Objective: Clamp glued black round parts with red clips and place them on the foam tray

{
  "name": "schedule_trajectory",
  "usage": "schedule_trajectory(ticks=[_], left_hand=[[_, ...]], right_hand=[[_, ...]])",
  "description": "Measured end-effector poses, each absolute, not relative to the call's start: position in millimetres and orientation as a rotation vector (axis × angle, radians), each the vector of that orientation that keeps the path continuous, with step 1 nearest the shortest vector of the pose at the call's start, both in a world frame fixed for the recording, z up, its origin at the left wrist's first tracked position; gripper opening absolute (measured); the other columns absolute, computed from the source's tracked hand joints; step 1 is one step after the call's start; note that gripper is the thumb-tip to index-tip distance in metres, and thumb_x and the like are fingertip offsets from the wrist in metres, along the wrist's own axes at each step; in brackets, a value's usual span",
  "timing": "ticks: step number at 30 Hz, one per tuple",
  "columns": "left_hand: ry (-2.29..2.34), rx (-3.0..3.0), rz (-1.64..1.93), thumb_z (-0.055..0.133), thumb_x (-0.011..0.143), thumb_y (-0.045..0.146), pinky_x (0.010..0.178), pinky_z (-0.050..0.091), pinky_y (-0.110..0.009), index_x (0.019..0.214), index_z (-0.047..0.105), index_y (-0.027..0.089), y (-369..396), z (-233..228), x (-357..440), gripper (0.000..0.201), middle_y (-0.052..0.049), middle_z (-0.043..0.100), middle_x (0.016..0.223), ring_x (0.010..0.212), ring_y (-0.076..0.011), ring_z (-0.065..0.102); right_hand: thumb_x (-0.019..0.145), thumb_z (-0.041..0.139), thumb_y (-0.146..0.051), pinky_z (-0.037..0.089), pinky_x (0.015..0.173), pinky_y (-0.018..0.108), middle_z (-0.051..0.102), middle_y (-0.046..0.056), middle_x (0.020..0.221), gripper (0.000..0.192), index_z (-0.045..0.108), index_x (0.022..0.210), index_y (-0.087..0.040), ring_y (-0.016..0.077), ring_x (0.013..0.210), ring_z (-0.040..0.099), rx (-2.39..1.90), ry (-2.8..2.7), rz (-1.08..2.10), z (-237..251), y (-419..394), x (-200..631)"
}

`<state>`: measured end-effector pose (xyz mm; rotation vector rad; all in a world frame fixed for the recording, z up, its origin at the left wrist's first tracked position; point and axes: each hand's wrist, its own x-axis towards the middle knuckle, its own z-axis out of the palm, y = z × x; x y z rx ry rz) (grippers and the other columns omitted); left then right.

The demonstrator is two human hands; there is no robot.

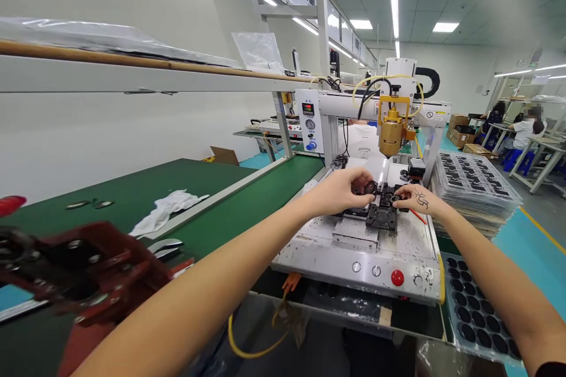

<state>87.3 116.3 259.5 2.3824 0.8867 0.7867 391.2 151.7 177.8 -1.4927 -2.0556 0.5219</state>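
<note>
My left hand [347,190] pinches a small round black part [370,188] between thumb and fingers, above the white bed of a benchtop machine. To its right, my right hand [415,198] has its fingertips drawn together at a black fixture [382,217] on the bed. What those fingertips grip is too small and partly covered to make out. Above both hands hangs the machine's brass-coloured cylindrical head [391,134], apart from them. A thin red stick [418,216] lies on the bed beside my right hand.
Stacked clear trays of black parts [475,179] stand right of the machine. A tray with round black pieces [473,303] sits lower right. A red hand press [101,271] is close at left. White cloth [170,209] lies on the green bench. People sit far right.
</note>
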Motion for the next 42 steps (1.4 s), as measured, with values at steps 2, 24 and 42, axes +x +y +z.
schedule_trajectory(ticks=[2,24,42], left_hand=[[0.909,2.377,0.791,0.074,0.081,0.04,0.079,0.051,-0.034,0.107,0.069,0.02,104,259,74,0.033,-0.003,0.071,0.096,0.086,-0.0199,0.065],[1.009,2.284,1.015,0.066,0.088,0.031,0.085,0.057,-0.04,0.116,0.066,0.022,11,207,20,0.03,-0.004,0.071,0.1,0.09,-0.0221,0.067],[0.931,2.206,0.676,0.079,0.077,0.016,0.128,0.039,-0.055,0.108,0.065,0.022,8,-9,-4,0.034,-0.017,0.065,0.152,0.147,-0.0363,0.057]], right_hand=[[0.081,0.086,-0.042,0.052,0.073,0.033,0.082,0.009,0.099,0.032,0.085,0.105,-0.02,0.0275,0.089,0.074,-1.49,-2.096,0.519,178,154,393],[0.098,0.068,-0.041,0.051,0.089,0.042,0.071,0.01,0.096,0.028,0.082,0.11,-0.02,0.0305,0.098,0.065,-1.472,-1.86,0.005,165,105,380],[0.102,0.069,-0.031,0.054,0.078,0.043,0.067,0.006,0.09,0.01,0.064,0.096,-0.025,0.0259,0.083,0.064,-1.302,-1.662,-0.109,54,-95,304]])
